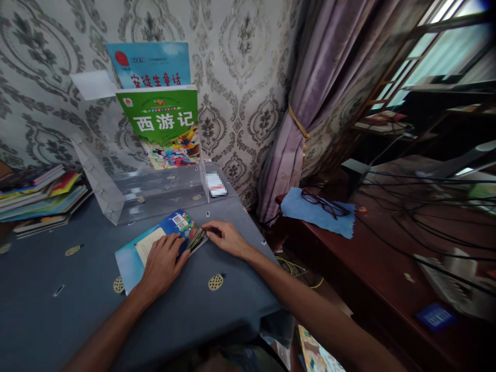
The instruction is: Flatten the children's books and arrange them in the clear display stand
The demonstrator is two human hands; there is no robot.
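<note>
A thin blue book (134, 258) lies back cover up on the grey-blue tablecloth (58, 320). My left hand (163, 263) rests flat on top of it, fingers stretched toward its far corner. My right hand (225, 236) pinches the book's right edge, thumb and fingers closed on the pages. Behind the book stands a clear acrylic display rack (116, 191) that holds a green book (163, 121) and, on a higher tier, a blue book (151, 64).
A pile of several thin books (39, 199) lies at the table's left. To the right, a dark wooden desk (372, 268) carries a blue cloth (318, 212) with glasses (323, 203) and many black cables. A purple curtain (310, 98) hangs behind.
</note>
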